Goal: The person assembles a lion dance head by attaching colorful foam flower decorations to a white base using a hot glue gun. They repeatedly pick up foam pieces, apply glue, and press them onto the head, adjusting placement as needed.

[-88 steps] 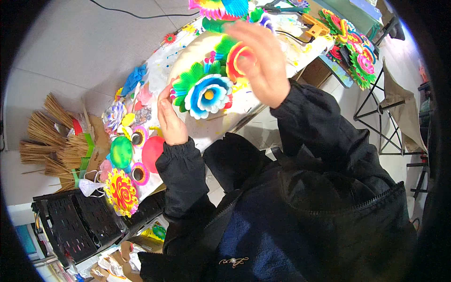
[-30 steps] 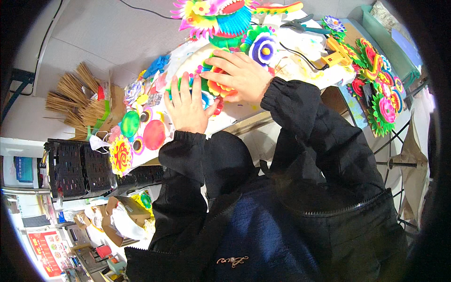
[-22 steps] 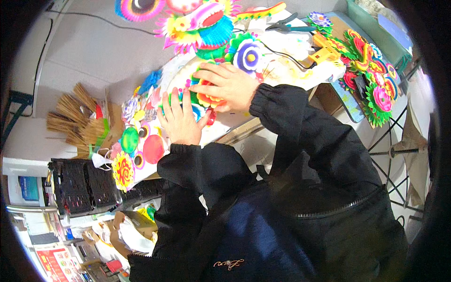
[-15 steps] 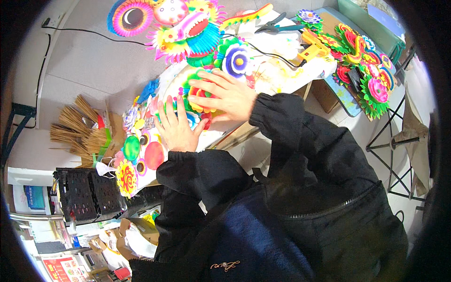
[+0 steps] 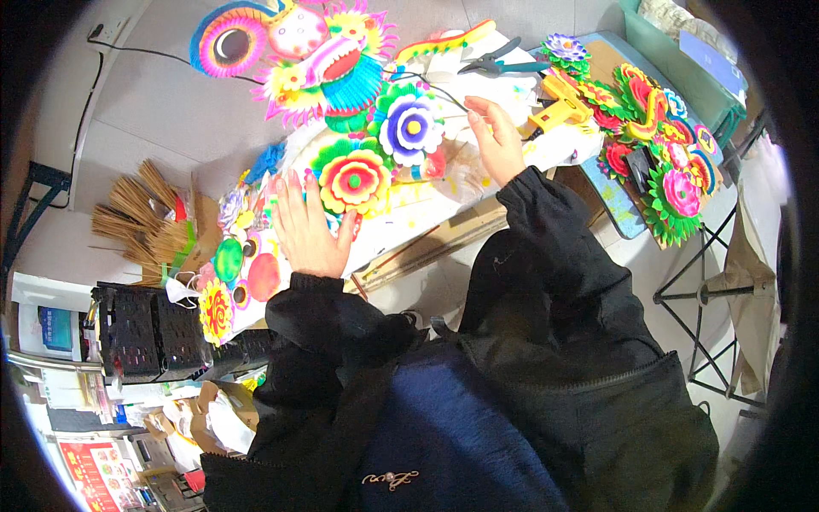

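My left hand (image 5: 309, 229) lies palm down with its fingers stretched out, at the left side of a red, yellow and green layered paper flower (image 5: 355, 182). My right hand (image 5: 496, 143) is raised over the worktable, fingers apart and nothing in them, between the flowers and a yellow glue gun (image 5: 559, 104). Beyond the red flower sits a purple and white flower (image 5: 411, 126) with a yellow centre. Both adjoin a large colourful beast-head craft (image 5: 328, 55) with a red open mouth and a blue beard. What lies under my left palm is hidden.
Teal-handled pliers (image 5: 503, 64) and a yellow-red curved strip (image 5: 448, 43) lie at the back. Finished flowers fill a blue board (image 5: 627, 218) on the right. Bundled sticks (image 5: 136, 226) and black crates (image 5: 141, 333) stand left; a folding stool (image 5: 738, 286) stands right.
My right hand has lifted off the red flower and moved right, uncovering it. My left hand stays beside the flower. The whole view has shifted slightly.
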Action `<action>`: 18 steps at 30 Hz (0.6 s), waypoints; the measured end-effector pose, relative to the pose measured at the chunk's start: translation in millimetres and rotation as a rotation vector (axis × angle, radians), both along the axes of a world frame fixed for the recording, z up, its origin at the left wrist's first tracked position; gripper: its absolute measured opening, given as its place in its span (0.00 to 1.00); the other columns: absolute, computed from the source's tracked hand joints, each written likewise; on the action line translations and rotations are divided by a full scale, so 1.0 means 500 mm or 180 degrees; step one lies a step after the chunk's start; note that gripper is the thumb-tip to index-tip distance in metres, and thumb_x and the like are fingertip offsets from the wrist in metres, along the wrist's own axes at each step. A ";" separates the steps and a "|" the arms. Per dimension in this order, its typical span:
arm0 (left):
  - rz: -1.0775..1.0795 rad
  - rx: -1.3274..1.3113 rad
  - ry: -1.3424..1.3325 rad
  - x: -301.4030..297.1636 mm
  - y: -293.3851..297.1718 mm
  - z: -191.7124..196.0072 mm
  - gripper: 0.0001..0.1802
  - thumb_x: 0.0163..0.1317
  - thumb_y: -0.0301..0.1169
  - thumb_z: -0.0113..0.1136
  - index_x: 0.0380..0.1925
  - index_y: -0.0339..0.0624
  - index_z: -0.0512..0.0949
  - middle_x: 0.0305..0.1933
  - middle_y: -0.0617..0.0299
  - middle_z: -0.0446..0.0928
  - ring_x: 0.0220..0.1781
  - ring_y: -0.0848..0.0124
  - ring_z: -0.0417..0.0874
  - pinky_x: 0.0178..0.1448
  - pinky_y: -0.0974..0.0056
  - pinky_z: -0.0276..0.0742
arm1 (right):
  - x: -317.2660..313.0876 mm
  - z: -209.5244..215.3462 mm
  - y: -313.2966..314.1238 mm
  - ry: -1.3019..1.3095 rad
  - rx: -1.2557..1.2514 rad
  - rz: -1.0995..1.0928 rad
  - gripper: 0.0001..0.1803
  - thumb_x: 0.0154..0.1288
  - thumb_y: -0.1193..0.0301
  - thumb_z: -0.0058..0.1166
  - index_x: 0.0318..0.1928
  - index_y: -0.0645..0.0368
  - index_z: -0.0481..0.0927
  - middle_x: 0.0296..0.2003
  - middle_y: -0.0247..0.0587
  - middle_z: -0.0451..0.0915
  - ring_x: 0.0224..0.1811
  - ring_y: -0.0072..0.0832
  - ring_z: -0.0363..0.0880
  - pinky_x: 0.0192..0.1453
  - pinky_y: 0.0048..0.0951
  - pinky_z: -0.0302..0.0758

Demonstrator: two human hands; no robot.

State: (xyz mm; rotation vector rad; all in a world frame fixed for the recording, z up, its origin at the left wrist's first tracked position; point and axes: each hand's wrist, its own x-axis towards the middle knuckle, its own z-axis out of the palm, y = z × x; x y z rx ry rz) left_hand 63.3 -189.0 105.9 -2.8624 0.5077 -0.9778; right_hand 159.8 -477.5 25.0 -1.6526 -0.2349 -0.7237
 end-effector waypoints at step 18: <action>0.0276 0.0667 -0.0414 0.100 -0.113 -0.062 0.44 0.56 0.60 0.57 0.63 0.39 0.65 0.72 0.46 0.55 0.73 0.43 0.52 0.69 0.39 0.52 | 0.092 0.033 0.087 0.0046 0.0216 0.0743 0.27 0.66 0.61 0.53 0.61 0.62 0.67 0.52 0.53 0.73 0.56 0.44 0.70 0.62 0.38 0.64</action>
